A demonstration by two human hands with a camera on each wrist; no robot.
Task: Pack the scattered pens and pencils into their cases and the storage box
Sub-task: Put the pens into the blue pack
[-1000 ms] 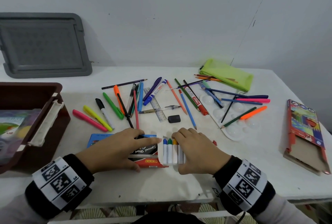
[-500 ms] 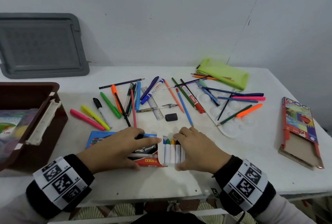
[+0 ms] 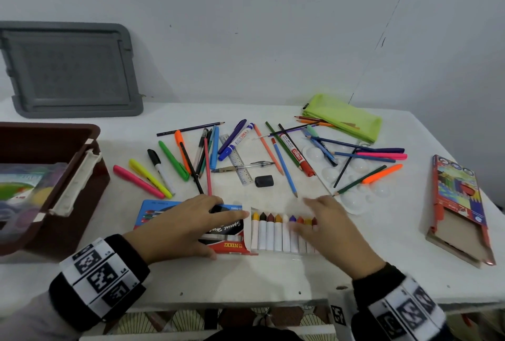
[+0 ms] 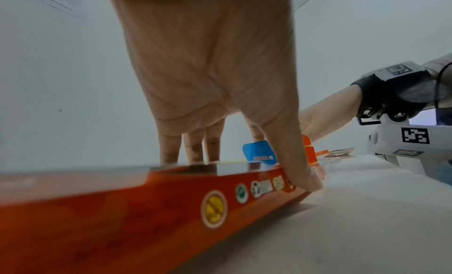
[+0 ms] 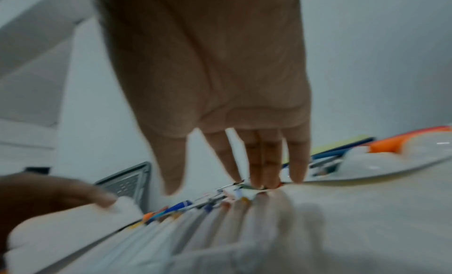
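Bare hands [image 3: 185,227], black wrist cuffs [image 3: 128,256] under white bands [image 3: 95,277] of square black codes, pale sleeves [image 3: 21,321].

White wall [image 3: 246,26], white table [image 3: 273,277], grey lid [image 3: 68,72] leaning upright.

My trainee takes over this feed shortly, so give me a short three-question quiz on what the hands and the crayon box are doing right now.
1. True or false: the left hand presses down on the flat red-and-blue cardboard crayon box.
2. The row of white-wrapped crayons lies: A) shut inside the box; B) out beyond the box's right end, under the right hand; C) stacked in a pile.
3. Fill in: the small black block beyond the crayons is an ____.
Key: 1 true; 2 B; 3 eraser.
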